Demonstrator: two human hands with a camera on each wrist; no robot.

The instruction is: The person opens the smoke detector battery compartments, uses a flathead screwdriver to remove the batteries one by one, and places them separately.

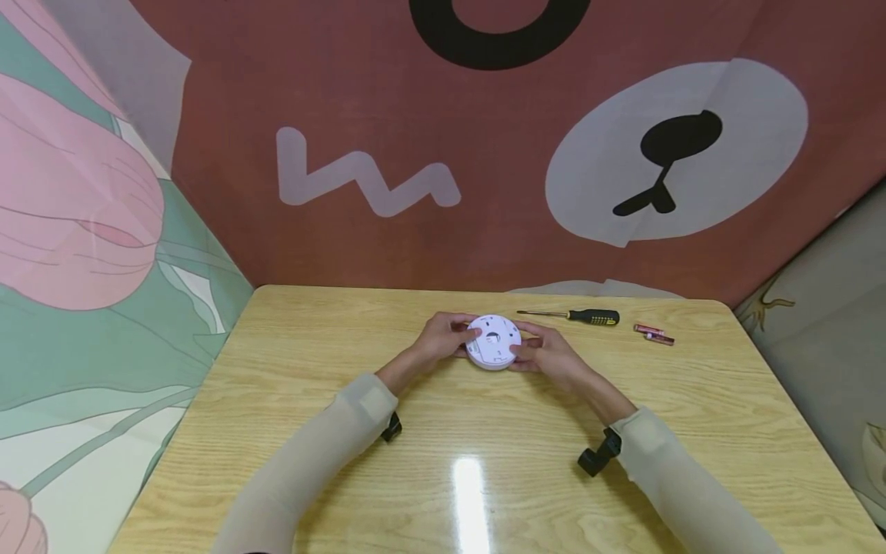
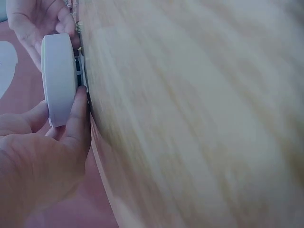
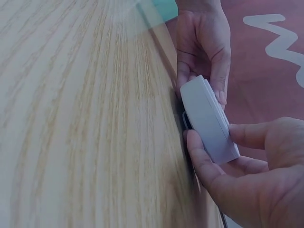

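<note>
A round white smoke detector (image 1: 493, 352) is held between both hands near the back of the table, its face with dark marks and small slots turned up in the head view. My left hand (image 1: 438, 338) grips its left side, thumb on top and fingers beneath. On the opposite side my right hand (image 1: 551, 355) grips the rim the same way. Seen edge-on in the left wrist view, the detector (image 2: 61, 80) has a smooth side wall and dark parts underneath. In the right wrist view the detector (image 3: 209, 121) is tilted and close above the tabletop.
Behind and right of the hands lies a screwdriver (image 1: 593, 316) with a black and yellow handle. Two reddish batteries (image 1: 658, 338) lie farther right on the wooden table (image 1: 332, 331). A reddish printed cloth (image 1: 381, 254) hangs behind the table's back edge.
</note>
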